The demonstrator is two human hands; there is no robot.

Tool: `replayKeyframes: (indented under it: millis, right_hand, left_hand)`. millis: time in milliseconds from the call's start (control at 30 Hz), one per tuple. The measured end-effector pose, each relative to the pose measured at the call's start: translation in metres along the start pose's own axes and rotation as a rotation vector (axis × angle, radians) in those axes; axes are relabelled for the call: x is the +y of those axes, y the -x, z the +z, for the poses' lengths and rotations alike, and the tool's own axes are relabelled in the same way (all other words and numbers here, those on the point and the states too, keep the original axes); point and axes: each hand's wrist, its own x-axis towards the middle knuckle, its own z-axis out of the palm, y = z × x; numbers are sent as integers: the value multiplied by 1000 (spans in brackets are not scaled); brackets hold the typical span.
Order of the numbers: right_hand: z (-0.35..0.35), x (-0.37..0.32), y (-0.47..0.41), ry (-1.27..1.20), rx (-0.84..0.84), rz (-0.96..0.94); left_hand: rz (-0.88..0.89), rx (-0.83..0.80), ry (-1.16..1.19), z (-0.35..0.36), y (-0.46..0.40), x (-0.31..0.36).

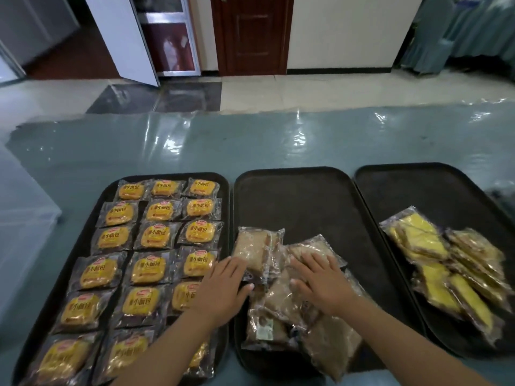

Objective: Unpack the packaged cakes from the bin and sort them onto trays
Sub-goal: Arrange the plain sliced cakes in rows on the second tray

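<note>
Three dark oblong trays sit side by side on a tabletop (278,140) covered in glossy teal plastic sheeting. The left tray (92,207) is filled with packaged cakes in clear wrappers with orange-yellow labels (156,235), laid flat in three neat columns, the packs just beside one another. The middle tray (306,196) holds a loose heap of brown packaged cakes (281,299) at its near end — they overlap and lie at different angles, and the far half of the tray is bare. The right tray (434,190) carries a smaller pile of yellow packaged cakes (443,263) along its near right side, also overlapping.

Both hands are down at the brown heap. The left hand (223,288) lies with fingers extended over the boundary between the left and middle trays, its fingertips touching the left edge of a brown pack (256,252) that lies at the far left of the heap. The right hand (320,282) rests flat on top of the brown packs, fingers spread and straight, pressing on them rather than curling round any — neither hand grasps a pack.

Beyond the tabletop is a tiled floor (306,90), a dark red wooden door (253,34) and a white wall.
</note>
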Motion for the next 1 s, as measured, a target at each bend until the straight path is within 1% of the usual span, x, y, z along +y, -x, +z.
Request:
replayKeyframes:
  millis: [100,200,433,600,667,767,933,1000]
  right_hand:
    - [-4,3,-11,-14,43,-40]
    - [-8,5,-30,-42,74,-83]
    - [-30,7,-84,-60,59,-132]
    - [-35,6,-122,-99,17,-172]
    - [-35,9,-136,-55,51,-181]
    - [-39,17,-156,-6,99,-192]
    - [-49,32,-184,-44,42,-212]
    - [-48,37,-194,-11,47,-211]
  left_hand:
    - [6,-27,34,7,-15,12]
    - [-23,-31,65,13,-34,14]
    - [-27,-9,68,9,-85,0]
    - [17,-41,54,-1,-125,-11]
    - [40,-24,60,-4,-144,-17]
    - [77,-36,10,-7,-170,-27]
    - [153,-3,-193,-22,-209,-34]
    - [131,23,-249,-27,-221,-38]
